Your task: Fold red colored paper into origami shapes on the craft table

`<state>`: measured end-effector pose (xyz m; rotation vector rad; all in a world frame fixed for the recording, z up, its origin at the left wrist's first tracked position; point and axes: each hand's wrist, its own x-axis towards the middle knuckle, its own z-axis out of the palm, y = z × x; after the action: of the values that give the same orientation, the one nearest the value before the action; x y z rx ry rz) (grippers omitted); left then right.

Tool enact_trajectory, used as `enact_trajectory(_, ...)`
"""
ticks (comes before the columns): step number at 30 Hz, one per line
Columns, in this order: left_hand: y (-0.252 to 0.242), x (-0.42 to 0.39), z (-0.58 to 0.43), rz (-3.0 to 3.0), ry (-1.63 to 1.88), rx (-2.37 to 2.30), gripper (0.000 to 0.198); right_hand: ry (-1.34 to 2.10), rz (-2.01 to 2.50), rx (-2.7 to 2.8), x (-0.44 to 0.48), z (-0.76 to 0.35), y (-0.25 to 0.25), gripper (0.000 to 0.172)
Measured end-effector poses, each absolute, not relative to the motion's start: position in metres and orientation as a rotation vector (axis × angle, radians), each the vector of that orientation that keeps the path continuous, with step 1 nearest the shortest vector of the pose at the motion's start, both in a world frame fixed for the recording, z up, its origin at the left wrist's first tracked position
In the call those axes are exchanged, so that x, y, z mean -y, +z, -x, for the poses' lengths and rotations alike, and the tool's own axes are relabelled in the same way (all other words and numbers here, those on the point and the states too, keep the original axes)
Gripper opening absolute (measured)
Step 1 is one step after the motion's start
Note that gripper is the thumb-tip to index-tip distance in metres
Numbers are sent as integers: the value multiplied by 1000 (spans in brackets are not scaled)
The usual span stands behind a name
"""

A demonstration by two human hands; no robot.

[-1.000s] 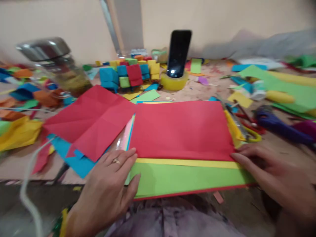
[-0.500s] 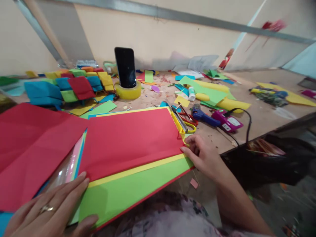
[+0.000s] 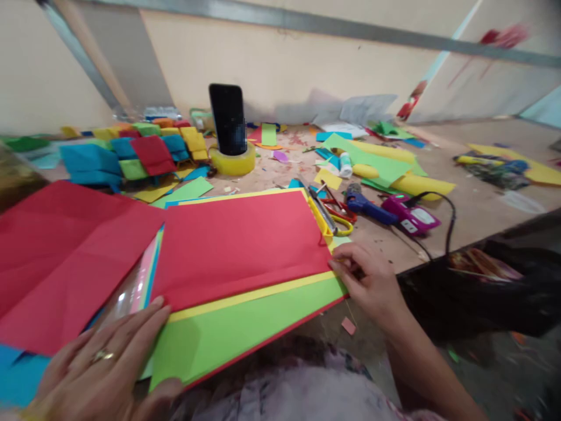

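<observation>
A red sheet of paper (image 3: 245, 251) lies on top of a stack, over a yellow sheet (image 3: 263, 298) and a green sheet (image 3: 245, 339) that stick out at the near side. My left hand (image 3: 109, 356), with a ring on one finger, rests flat, its fingertips at the red sheet's near left corner. At the near right corner, my right hand (image 3: 368, 278) pinches the red sheet between thumb and curled fingers; the fingertips are partly hidden. Yellow-handled scissors (image 3: 344, 225) and a yellow cutter (image 3: 319, 213) lie by the stack's right edge.
Left lies a creased red sheet (image 3: 65, 257); behind it stand small folded paper chairs (image 3: 153, 155). A phone (image 3: 228, 120) leans in a yellow tape roll (image 3: 234, 162). A blue glue gun (image 3: 370, 206) and purple power adapter (image 3: 412, 215) with cable lie right, near the table edge.
The whole view has shifted slightly, so things appear a little further right. Both hands keep their places at the red sheet's near corners, the right fingers a little more drawn in.
</observation>
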<state>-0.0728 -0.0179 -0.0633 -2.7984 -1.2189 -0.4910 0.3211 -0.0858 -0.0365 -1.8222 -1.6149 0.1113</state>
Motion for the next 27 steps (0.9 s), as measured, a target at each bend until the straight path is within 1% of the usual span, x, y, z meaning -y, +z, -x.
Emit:
enact_trajectory(3, -47, 23, 62, 2735, -371, 1141, 89, 77, 1691, 1708, 84, -323, -35, 9)
enact_trajectory(7, -34, 27, 49, 2670, -355, 1113, 90, 170, 1761, 1741, 83, -325, -31, 9)
enact_trajectory(12, -25, 34, 30, 2669, -341, 1042, 105, 138, 1762, 1810, 80, -328, -31, 9)
enact_trajectory(17, -6, 41, 3, 2647, -132, 1209, 102, -169, 1656, 2018, 80, -326, -32, 12)
enact_trajectory(19, -1, 40, -6, 2689, -75, 1244, 104, -290, 1618, 2072, 81, -323, -32, 16)
enact_trajectory(23, -2, 36, -15, 2834, -92, 1164, 109, -321, 1428, 2242, 81, -323, -30, 28)
enact_trajectory(27, -9, 38, -14, 2799, -153, 1103, 108, -325, 1237, 2365, 81, -331, -24, 28)
